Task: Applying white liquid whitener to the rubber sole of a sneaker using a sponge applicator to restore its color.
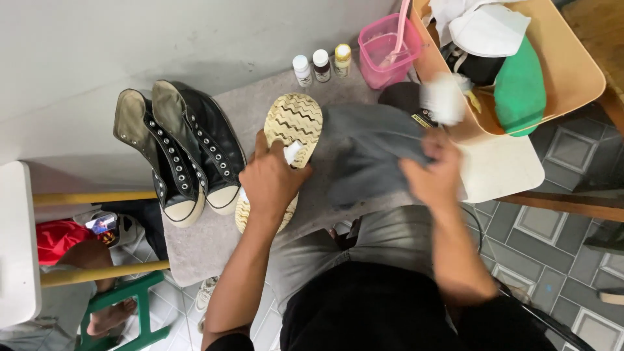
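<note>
The two black shoes [179,153] stand side by side on the left of the grey mat [195,250], blocking that side. Three small bottles [322,65] and a pink cup [387,49] line the back, close by the wall. The tan tray [572,71] fills the right. There is open mat at the front left corner, and a thin gap between the black shoes and the upside-down shoe [292,130].

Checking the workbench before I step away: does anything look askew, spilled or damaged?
Nothing is spilled. The shoe under the left hand lies sole up, its yellowed tread showing. The black sneakers stand upright beside it.
</note>
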